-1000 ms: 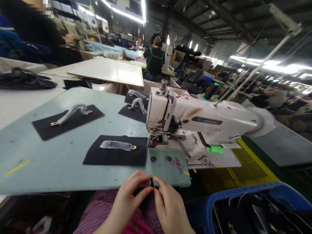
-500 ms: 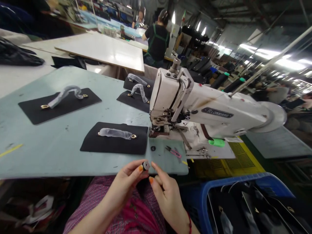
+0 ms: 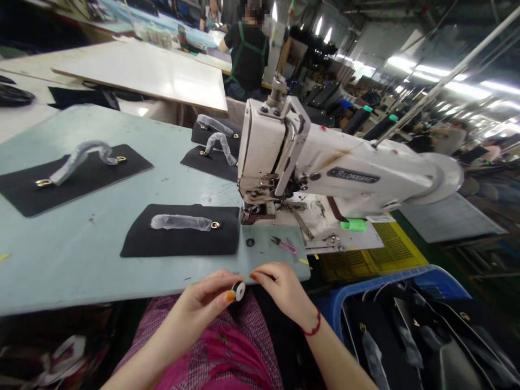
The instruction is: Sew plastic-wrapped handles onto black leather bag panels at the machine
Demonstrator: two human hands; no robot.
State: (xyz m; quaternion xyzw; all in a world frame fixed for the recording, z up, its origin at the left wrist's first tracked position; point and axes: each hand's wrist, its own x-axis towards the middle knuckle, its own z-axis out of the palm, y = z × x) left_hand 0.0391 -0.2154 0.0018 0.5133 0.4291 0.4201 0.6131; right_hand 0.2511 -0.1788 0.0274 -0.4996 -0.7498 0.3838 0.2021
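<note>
My left hand [image 3: 213, 297] pinches a small bobbin [image 3: 239, 291] wound with black thread, its pale round face turned to the right, just off the table's front edge. Beside it, my right hand [image 3: 280, 287] has thumb and forefinger pressed together; anything between them is too fine to make out. Beyond the hands, a black panel [image 3: 179, 244] lies flat with a plastic-wrapped handle [image 3: 181, 222] on gold rings. Right of the panel are a small black ring-shaped part [image 3: 250, 242] and pink-handled thread snips [image 3: 285, 245], near the sewing machine [image 3: 309, 157].
More black panels with wrapped handles lie at the left [image 3: 77, 179] and behind the machine head [image 3: 211, 154]. At lower right stands a blue basket [image 3: 339, 314] full of similar panels, near a yellow crate [image 3: 377, 249]. A co-worker [image 3: 247, 54] sits at the back.
My right hand has gone from a pointing forefinger by the bobbin to a closed pinch, slightly higher. The bobbin's face has turned more toward me, and the whole view has shifted.
</note>
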